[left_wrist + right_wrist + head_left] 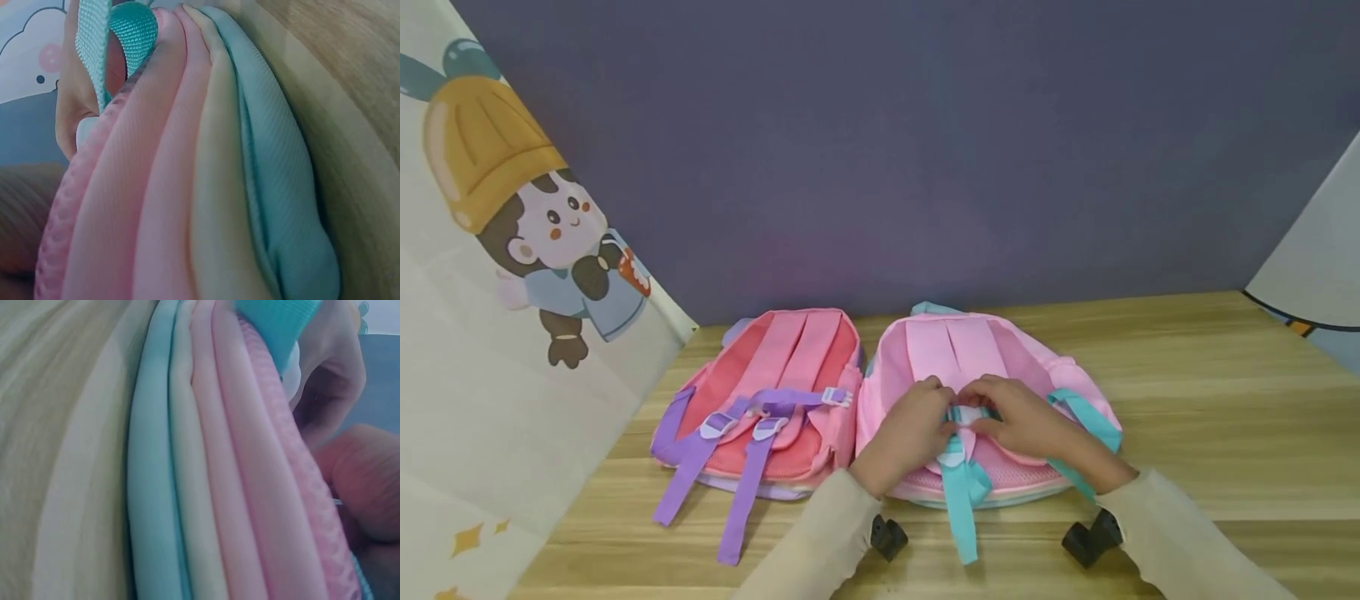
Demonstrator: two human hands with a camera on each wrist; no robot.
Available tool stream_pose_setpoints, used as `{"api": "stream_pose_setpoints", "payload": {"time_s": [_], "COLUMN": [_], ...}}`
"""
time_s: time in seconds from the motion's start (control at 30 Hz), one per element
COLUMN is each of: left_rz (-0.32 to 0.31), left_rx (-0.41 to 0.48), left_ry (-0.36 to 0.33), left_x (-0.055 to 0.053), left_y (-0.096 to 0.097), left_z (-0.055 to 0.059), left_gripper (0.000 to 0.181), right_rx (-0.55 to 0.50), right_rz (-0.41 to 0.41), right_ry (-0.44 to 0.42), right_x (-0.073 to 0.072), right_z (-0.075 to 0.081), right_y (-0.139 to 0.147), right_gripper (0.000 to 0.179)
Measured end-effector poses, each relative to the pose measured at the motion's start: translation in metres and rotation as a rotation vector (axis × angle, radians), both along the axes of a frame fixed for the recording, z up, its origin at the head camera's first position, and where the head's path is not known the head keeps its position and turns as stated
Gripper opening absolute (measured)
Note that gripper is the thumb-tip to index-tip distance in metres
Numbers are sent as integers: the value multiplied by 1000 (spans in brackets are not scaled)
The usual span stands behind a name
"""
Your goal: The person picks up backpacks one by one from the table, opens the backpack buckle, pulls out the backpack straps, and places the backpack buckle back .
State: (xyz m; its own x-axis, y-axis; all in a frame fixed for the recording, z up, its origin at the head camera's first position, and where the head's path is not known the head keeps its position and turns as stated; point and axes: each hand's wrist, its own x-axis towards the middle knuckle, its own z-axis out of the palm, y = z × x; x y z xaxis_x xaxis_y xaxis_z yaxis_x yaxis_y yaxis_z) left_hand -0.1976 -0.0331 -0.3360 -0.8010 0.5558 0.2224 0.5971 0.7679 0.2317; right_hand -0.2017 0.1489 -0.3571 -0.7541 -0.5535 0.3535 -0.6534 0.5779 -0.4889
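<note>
A light pink backpack [887, 358] lies on the table with its shoulder straps facing up. Over its middle, my left hand [913, 425] and right hand [1022, 417] meet at a white buckle [970, 414] on a teal strap. Fingers of both hands pinch the buckle from opposite sides, partly covering it. Below them a loose teal strap [958, 508] hangs toward the table's front. In the left wrist view, the backpack's layered side [169, 156] fills the middle. Curled fingers of the right hand [369, 481] show at the backpack's edge in the right wrist view.
Touching it on the left is a coral-pink backpack [842, 333] with purple straps [748, 500] and its own white buckle [837, 397]. Both lie on a wood-grain table [1195, 400]. Behind stands a dark blue panel [925, 150]; a cartoon-printed sheet [467, 417] borders the left.
</note>
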Motion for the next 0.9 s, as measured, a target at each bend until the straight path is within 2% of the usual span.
{"api": "stream_pose_setpoints", "payload": {"time_s": [0.17,0.3,0.4,0.57,0.7,0.9], "left_rz": [14,1,-3,0,-1,-8], "left_rx": [-35,-94,-137,-146,-140,-58], "left_ry": [52,104,149,213,207,105], "left_x": [-2,-3,-2,-2,-3,-4], "left_y": [0,-1,-2,-3,-6,-9], "left_z": [-2,-5,-7,-11,-15,-16], "left_gripper": [17,20,20,20,20,24], "right_rx": [-20,-30,-14,-5,-54,-106], "right_rz": [-1,-15,-48,-108,-128,-146], "right_ry": [-4,-28,-33,-35,-71,-76], "right_x": [-1,0,0,1,0,0], "right_z": [1,1,0,-1,-5,-11], "right_y": [4,4,2,-1,-3,-3], "right_gripper": [25,24,21,16,16,17]}}
